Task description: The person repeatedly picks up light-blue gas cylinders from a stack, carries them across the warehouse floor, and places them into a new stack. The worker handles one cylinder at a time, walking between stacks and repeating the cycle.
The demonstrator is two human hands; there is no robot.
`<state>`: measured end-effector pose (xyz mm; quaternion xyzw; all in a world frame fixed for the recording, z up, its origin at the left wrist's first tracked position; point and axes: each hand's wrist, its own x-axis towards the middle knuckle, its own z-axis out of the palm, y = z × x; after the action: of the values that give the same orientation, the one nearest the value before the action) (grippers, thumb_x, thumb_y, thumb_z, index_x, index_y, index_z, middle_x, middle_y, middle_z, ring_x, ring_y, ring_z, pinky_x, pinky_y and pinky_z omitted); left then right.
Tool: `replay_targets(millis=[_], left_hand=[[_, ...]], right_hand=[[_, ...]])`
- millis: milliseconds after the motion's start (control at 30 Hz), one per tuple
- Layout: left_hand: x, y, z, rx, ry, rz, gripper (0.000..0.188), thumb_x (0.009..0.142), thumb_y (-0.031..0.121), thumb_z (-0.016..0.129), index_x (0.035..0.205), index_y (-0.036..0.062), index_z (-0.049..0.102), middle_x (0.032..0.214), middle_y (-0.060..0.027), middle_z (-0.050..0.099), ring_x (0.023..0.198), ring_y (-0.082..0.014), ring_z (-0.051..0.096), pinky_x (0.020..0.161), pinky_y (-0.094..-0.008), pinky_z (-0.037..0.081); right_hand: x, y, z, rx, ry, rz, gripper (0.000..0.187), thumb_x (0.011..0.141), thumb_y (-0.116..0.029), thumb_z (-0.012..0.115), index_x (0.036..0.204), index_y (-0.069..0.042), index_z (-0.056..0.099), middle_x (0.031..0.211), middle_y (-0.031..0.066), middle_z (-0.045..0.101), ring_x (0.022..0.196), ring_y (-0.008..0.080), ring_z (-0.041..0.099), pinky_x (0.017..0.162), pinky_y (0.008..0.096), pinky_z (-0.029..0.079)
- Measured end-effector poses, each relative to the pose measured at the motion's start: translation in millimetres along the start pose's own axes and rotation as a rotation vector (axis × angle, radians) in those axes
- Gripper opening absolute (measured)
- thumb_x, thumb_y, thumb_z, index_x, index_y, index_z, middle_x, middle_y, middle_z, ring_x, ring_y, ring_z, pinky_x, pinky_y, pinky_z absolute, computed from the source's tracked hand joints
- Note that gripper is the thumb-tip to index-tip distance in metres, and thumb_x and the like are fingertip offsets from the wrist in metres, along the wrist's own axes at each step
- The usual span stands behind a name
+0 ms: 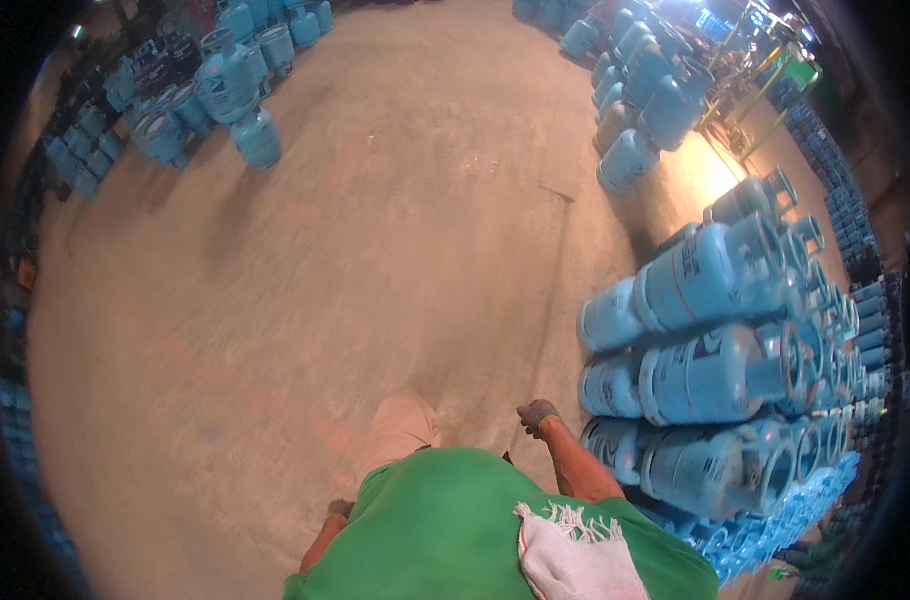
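My right hand (539, 416), in a dark glove, hangs in front of my body to the right. Its fingers look curled together, and nothing shows in them. Nearest to it, though apart, is a stack of blue gas cylinders (700, 375) lying on their sides in layers, their collars turned to the right. Low beside my green shirt, only a bit of my left hand (342, 508) shows, also gloved. My body hides its fingers, and no object is seen near it.
Upright blue gas cylinders (255, 138) stand in a group at the far left. More cylinders (630, 160) form a row at the far right, beside a lit metal frame (760, 85). A bare concrete floor (375, 220) stretches ahead. A white fringed cloth (580, 560) lies over my shirt.
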<state>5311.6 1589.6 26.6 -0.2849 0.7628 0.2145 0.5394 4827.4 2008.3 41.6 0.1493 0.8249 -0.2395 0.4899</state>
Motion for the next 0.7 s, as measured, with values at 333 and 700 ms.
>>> replay_targets(millis=[333, 700], left_hand=[[156.4, 143.4, -279.7, 0.229, 0.051, 0.137, 0.034, 0.105, 0.020, 0.059, 0.130, 0.0146, 0.082, 0.135, -0.0139, 0.078, 0.124, -0.0334, 0.076, 0.101, -0.0469, 0.063], [245.6, 369.9, -855.0, -0.492, 0.546, 0.159, 0.067, 0.094, 0.029, 0.071, 0.152, -0.0045, 0.062, 0.158, -0.0241, 0.062, 0.149, -0.0372, 0.058, 0.124, -0.0433, 0.046]], right_hand=[[172.4, -144.5, -163.5, -0.541, -0.205, -0.224, 0.022, 0.102, -0.030, 0.070, 0.119, -0.015, 0.066, 0.111, 0.0008, 0.083, 0.090, 0.0237, 0.079, 0.071, 0.0446, 0.064], [228.0, -310.6, -328.8, -0.645, -0.299, -0.179, 0.030, 0.101, -0.040, 0.068, 0.126, -0.023, 0.067, 0.124, 0.0080, 0.074, 0.113, 0.0308, 0.071, 0.087, 0.0498, 0.056]])
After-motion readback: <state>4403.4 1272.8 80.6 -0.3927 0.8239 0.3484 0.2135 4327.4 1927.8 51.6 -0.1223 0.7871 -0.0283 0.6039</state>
